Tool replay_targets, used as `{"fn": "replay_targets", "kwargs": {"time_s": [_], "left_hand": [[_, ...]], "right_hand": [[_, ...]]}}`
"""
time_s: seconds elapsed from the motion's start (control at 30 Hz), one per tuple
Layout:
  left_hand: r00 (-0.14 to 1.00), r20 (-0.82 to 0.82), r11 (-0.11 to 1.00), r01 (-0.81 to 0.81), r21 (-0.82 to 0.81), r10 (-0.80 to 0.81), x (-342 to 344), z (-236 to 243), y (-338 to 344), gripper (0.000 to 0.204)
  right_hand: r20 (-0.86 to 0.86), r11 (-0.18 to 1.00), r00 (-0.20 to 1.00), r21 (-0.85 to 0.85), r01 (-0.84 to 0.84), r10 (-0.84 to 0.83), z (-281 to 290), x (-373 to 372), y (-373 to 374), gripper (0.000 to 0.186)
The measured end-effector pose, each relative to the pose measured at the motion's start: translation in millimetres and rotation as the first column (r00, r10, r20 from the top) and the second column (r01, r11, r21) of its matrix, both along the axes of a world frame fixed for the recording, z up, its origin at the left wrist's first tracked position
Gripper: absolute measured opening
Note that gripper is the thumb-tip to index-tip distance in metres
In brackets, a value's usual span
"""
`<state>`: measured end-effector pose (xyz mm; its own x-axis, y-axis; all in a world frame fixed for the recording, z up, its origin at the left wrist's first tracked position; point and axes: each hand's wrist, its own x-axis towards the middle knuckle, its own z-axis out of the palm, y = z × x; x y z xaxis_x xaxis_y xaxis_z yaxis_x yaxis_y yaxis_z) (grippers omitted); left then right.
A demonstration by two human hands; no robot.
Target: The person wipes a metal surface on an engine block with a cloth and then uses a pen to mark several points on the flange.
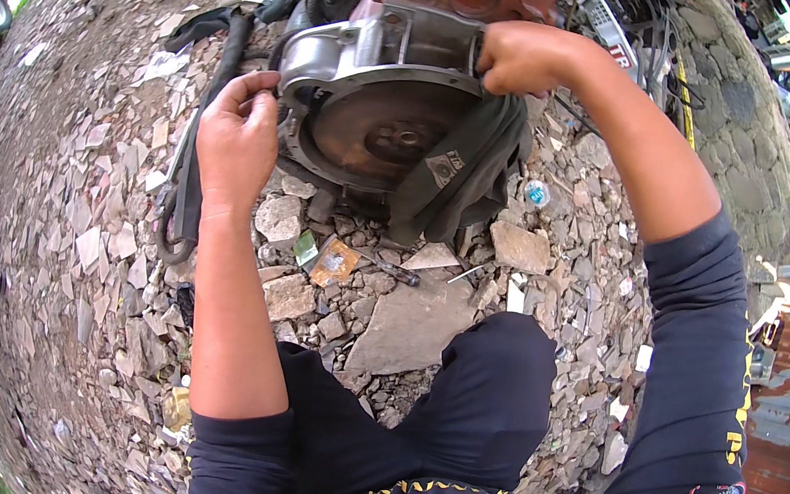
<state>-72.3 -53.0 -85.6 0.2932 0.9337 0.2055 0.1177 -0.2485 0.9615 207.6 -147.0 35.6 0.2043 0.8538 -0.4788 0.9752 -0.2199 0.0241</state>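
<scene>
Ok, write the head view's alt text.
A person's left hand and right hand are at opposite sides of a silver engine housing around a brown disc. A dark cloth hangs over its right side; broken stone lies all around.

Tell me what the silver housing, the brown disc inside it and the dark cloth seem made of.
Silver housing: likely cast metal, perhaps aluminium, with a satin finish, judging by its ribs and soft highlights.
Brown disc: probably iron or steel, dull and rusty-looking, with reddish-brown mottling.
Dark cloth: matte fabric, since it drapes in soft folds; the fibre cannot be told.
</scene>
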Motion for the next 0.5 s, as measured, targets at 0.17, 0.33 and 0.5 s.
{"fn": "replay_targets", "kwargs": {"time_s": [0.17, 0.33, 0.5], "left_hand": [[0.997, -0.037, 0.998, -0.067, 0.017, 0.067, -18.8, 4.9, 10.0, 0.022], [0.998, -0.012, 0.998, -0.061, -0.009, 0.061, -25.0, 3.4, 8.8, 0.022], [0.997, -0.044, 0.997, -0.07, -0.023, 0.069, -16.9, -1.1, 13.8, 0.023]], "right_hand": [[-0.422, 0.93, 0.883, 0.199, 0.309, -0.203, -9.6, 13.7, -30.2, 0.04], [-0.461, 0.75, 0.869, 0.506, 0.426, -0.182, -30.7, 4.3, -64.0, 0.035], [-0.845, 0.402, 0.535, 0.486, 0.776, -0.011, -14.2, 24.2, -103.5, 0.03]]}}
